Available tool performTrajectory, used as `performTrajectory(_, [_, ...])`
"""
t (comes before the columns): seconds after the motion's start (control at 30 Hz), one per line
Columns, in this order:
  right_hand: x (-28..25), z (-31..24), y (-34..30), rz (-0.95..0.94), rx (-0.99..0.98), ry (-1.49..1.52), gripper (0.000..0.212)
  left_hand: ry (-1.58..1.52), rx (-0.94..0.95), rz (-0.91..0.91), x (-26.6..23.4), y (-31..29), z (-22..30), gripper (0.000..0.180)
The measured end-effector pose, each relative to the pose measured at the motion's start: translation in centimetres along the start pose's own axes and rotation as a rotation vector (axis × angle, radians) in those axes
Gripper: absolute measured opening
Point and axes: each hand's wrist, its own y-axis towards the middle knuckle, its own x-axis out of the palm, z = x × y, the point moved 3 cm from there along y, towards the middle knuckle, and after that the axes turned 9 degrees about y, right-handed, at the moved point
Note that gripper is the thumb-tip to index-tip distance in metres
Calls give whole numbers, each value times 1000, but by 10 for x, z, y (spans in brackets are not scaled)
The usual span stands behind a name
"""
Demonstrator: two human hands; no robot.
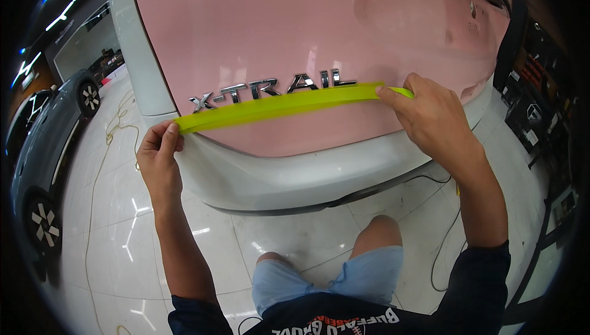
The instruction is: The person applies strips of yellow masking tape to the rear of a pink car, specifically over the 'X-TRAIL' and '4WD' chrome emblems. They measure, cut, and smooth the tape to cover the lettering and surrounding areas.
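Note:
A strip of bright yellow-green tape (pixel 276 108) stretches across the pink tailgate (pixel 258 34) of a car, just below a row of chrome letters (pixel 264 88). My left hand (pixel 161 154) pinches the strip's left end between thumb and finger, near the tailgate's left edge. At the other end, my right hand (pixel 433 114) grips the strip, with a short bit of it showing beside the fingers. The strip's upper edge runs close along the letters' feet; whether it sticks to the panel I cannot tell.
Below the tailgate curves the white bumper (pixel 307 178). A dark grey-blue car (pixel 49 163) stands at the left. Thin hoses or cables (pixel 92 212) lie on the tiled floor (pixel 203 261). Dark boxes (pixel 531 114) are stacked at the right.

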Motion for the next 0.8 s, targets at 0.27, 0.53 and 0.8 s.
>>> performTrajectory(0.27, [0,-3,4,-41,48,-39,27,-16,-1,-22,1,1,1,19])
performTrajectory(0.53, [-1,-3,-2,-43,97,44,27,-213,-3,2,-3,-5,-5,20])
performTrajectory(0.8, [2,-5,-2,-46,55,62,27,-45,-7,-5,-3,-6,-5,20])
